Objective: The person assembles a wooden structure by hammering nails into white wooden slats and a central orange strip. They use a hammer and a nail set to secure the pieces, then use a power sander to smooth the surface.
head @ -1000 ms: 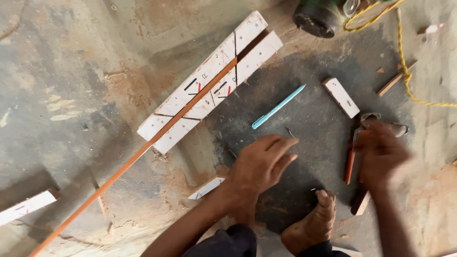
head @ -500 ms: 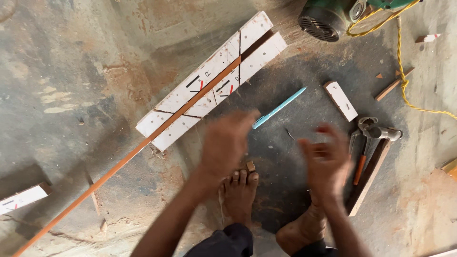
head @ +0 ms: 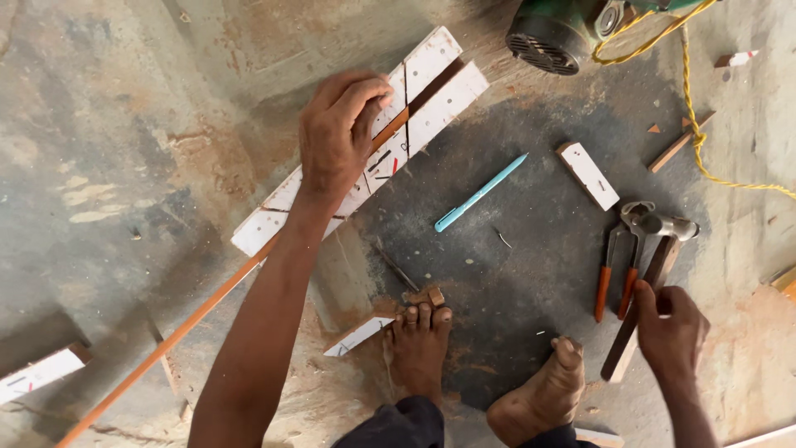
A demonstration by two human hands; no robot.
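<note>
— What have you got in front of you?

— I see the left hand (head: pixel 340 133) pressed palm-down on a pair of white boards (head: pixel 365 141) that lie side by side on the concrete floor (head: pixel 124 124), running on a slant from lower left to upper right. The fingers are spread flat across the upper board, not curled round anything. A thin orange strip (head: pixel 166 344) sits in the gap between the two boards and runs out far to the lower left.

— And the other hand?

— The right hand (head: pixel 670 328) is low on the right, closed around the wooden handle of a hammer (head: pixel 647 282) whose metal head points up towards the top of the view. Just left of the handle I see pliers (head: pixel 618 274) with orange grips, lying on the floor.

— Anything between the hands?

— A light blue pen (head: pixel 481 192) lies on the dark patch of floor, well apart from both hands. A small white block (head: pixel 589 174) lies right of it. Two bare feet (head: pixel 419 348) stand at the bottom, with a white offcut (head: pixel 358 336) just beside the left one. At the top edge I see a green motor (head: pixel 564 29) with a yellow cord (head: pixel 705 141) trailing right.
</note>
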